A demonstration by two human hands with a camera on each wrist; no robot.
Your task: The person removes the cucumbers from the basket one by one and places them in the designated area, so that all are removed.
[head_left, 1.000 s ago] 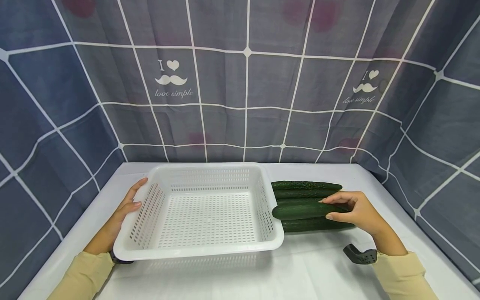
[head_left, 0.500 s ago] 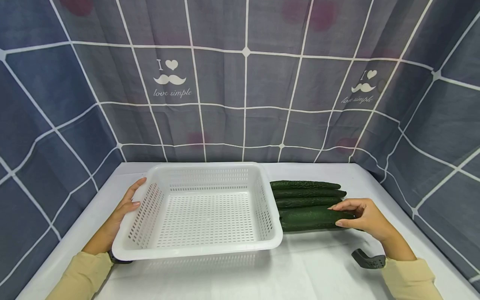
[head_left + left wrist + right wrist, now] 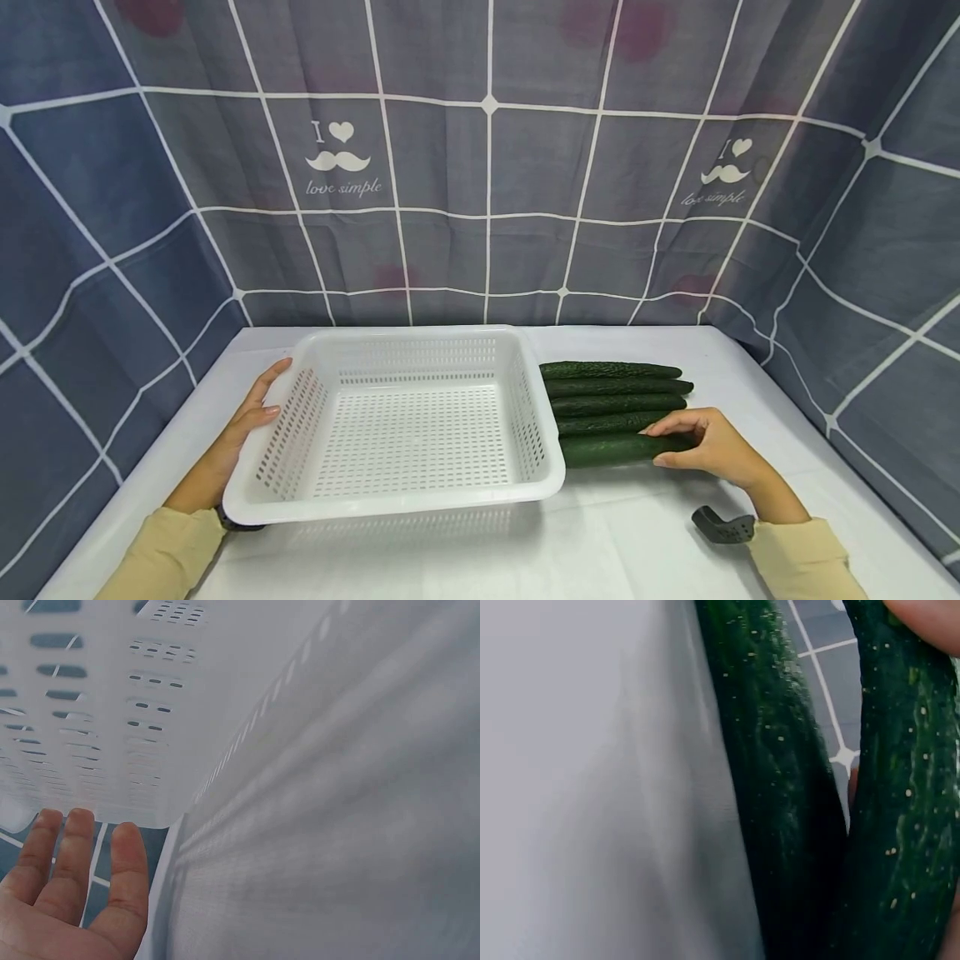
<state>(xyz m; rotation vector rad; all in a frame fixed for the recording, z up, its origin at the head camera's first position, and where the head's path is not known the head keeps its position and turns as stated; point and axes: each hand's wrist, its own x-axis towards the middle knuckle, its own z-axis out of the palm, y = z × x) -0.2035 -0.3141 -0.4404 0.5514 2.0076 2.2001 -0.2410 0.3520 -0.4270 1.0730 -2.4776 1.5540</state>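
Observation:
In the head view, my left hand is at the left rim of a white perforated plastic basket, thumb and fingertips against it. The left wrist view shows several straight fingers beside the basket's slotted wall. My right hand pinches the right part of a dark green cucumber, nearest me in a row of several cucumbers. From the right wrist, the held cucumber stands a little above another cucumber near the white cloth. The basket hides the left ends of the row.
White cloth covers the table. A blue-grey checked curtain stands behind it and at both sides. The basket's right rim overlaps the cucumber ends, and shadow lies under its front edge. A dark wrist device is at my right wrist.
My right hand has brought its cucumber from over the row to the front of it, shifting right and then back left. My left hand and the basket stay in place.

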